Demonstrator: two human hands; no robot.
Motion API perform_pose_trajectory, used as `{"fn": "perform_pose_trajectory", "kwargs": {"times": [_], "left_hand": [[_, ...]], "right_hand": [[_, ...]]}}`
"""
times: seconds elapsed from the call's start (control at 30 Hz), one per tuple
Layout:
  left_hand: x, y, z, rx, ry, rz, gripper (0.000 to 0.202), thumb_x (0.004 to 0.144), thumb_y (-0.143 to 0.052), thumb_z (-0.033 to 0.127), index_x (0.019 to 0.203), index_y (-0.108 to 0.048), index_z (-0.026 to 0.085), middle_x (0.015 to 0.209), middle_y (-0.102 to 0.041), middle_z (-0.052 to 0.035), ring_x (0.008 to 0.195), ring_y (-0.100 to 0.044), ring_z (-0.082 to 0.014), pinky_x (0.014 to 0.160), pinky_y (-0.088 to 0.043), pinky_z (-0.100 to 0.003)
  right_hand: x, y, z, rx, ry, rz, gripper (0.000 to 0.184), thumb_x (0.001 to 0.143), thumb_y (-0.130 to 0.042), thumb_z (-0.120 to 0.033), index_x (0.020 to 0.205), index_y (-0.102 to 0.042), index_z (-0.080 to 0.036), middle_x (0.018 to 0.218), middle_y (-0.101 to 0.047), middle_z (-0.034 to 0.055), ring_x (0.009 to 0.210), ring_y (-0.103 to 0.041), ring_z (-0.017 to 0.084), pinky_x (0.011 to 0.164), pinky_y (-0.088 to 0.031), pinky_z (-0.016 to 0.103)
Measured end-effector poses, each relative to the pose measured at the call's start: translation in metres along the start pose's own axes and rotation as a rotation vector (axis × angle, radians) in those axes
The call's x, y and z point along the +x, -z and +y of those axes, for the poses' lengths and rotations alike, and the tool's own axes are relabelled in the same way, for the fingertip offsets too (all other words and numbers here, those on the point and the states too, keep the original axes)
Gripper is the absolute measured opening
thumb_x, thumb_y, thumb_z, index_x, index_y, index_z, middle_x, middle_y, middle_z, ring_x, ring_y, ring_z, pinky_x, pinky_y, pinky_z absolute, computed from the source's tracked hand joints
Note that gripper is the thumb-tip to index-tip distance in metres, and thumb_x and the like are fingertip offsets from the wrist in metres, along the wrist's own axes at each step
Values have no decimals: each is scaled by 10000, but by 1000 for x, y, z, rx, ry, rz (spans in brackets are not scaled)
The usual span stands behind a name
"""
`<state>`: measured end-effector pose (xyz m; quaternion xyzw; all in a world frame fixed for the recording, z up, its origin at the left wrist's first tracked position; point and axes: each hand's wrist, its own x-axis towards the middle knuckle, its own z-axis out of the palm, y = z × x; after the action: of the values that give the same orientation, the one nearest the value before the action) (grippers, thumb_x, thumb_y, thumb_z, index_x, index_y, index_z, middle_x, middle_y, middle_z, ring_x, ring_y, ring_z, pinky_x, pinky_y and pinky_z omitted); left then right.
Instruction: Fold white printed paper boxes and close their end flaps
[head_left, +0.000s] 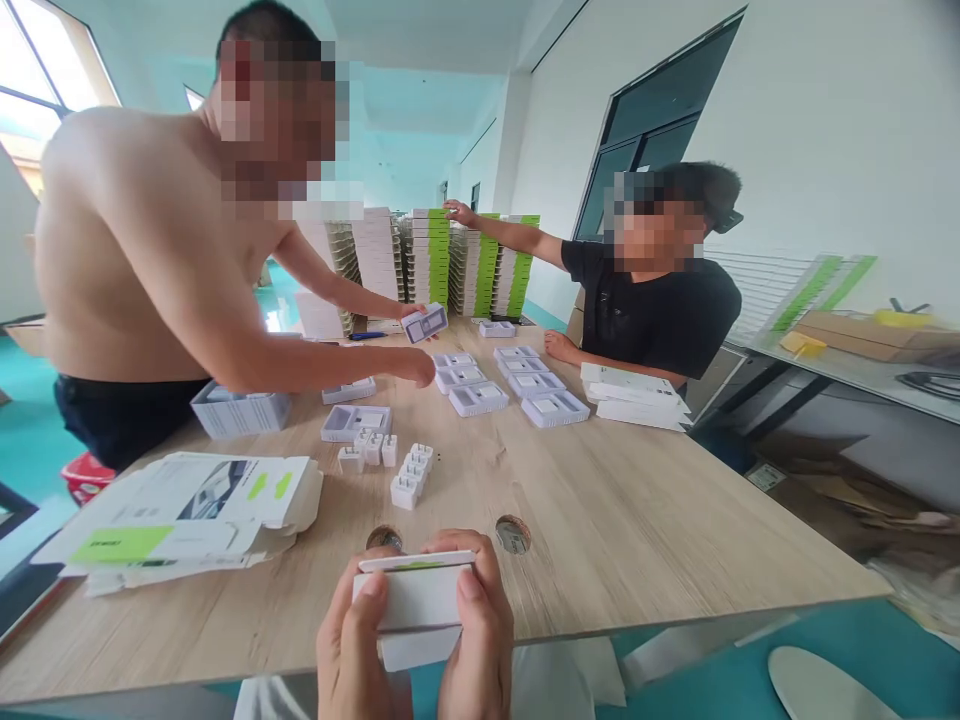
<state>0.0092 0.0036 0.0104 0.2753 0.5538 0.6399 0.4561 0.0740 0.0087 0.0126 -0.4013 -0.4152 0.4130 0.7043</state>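
Between my two hands, just over the table's front edge, is a small white carton (pixel 420 597) with flaps standing out at its near end and a strip of green inside. My left hand (pixel 358 630) grips its left side, thumb on the front panel. On the right side my right hand (pixel 480 625) holds it the same way, thumb pressed near the upper corner. Beyond the carton stand several white plug adapters (pixel 411 475). Flattened printed cartons (pixel 202 510) lie in a pile to the left. What the carton contains is hidden.
White trays (pixel 478 398) lie in rows on the wooden table (pixel 637 530), which has two round holes. One person (pixel 165 240) leans in from the left holding a tray. Another person (pixel 645 300) at right reaches to tall stacks of boxes (pixel 431 260). Folded white cartons (pixel 637 395) lie nearby.
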Motion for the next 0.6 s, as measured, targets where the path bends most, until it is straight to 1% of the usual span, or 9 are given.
{"fn": "perform_pose_trajectory", "kwargs": {"times": [0.07, 0.1, 0.17, 0.27, 0.33, 0.4, 0.47, 0.53, 0.6], "left_hand": [[-3, -4, 6, -101, 90, -34, 360, 852, -622, 567, 895, -664, 212, 732, -692, -14, 647, -639, -202, 576, -522, -284], [-5, -6, 9, -124, 98, -48, 335, 838, -633, 547, 878, -652, 215, 692, -666, -1, 625, -620, -194, 559, -502, -274], [-7, -7, 14, -147, 82, -59, 306, 816, -658, 527, 860, -637, 224, 662, -644, 10, 636, -629, -201, 555, -493, -268], [-8, -8, 16, -149, 52, -56, 301, 836, -666, 526, 887, -636, 231, 739, -692, -18, 745, -695, -242, 595, -535, -281], [-8, -7, 16, -145, 47, -51, 282, 873, -645, 508, 921, -637, 231, 795, -725, -37, 786, -718, -251, 619, -559, -285], [-7, -4, 13, -116, 53, -49, 254, 905, -616, 485, 945, -635, 236, 827, -751, -41, 812, -737, -255, 642, -579, -289], [-6, -1, 10, -36, 56, -25, 254, 920, -598, 487, 956, -654, 241, 846, -770, -40, 845, -755, -269, 665, -601, -301], [-4, 2, 4, 87, 12, 15, 304, 939, -572, 522, 983, -694, 247, 889, -788, -49, 896, -771, -284, 691, -626, -313], [-2, 5, -2, 179, -70, 41, 376, 954, -541, 568, 1034, -723, 249, 958, -801, -63, 962, -777, -295, 725, -647, -322]], "right_hand": [[-1, 0, 3, -9, 11, -6, 415, 1039, -367, -567, 933, -606, -244, 823, -672, 71, 663, -616, 244, 526, -484, 346], [-2, 0, 4, -17, 12, -6, 426, 1034, -369, -589, 936, -600, -244, 805, -663, 66, 654, -612, 244, 516, -479, 346], [-6, -1, 7, -33, -4, 5, 421, 1033, -376, -597, 963, -594, -244, 786, -656, 57, 637, -604, 241, 511, -482, 346], [-10, 0, 7, -64, -49, 45, 382, 1048, -394, -548, 1037, -609, -232, 801, -675, 59, 619, -598, 232, 515, -493, 342], [-11, 0, 5, -69, -75, 71, 358, 1052, -415, -506, 1078, -626, -218, 811, -688, 64, 609, -598, 225, 510, -492, 331], [-10, -1, 2, -55, -97, 91, 333, 1054, -425, -456, 1091, -642, -206, 792, -696, 61, 597, -598, 218, 494, -481, 316], [-8, -3, -1, -44, -120, 104, 314, 1054, -416, -410, 1092, -648, -203, 758, -698, 53, 587, -603, 215, 476, -469, 302], [-4, -2, -4, -48, -146, 87, 300, 1050, -404, -394, 1079, -641, -213, 718, -691, 41, 580, -610, 219, 463, -462, 296], [1, 0, -5, -53, -158, 58, 286, 1044, -411, -403, 1024, -635, -225, 680, -678, 32, 563, -607, 222, 462, -463, 297]]}}
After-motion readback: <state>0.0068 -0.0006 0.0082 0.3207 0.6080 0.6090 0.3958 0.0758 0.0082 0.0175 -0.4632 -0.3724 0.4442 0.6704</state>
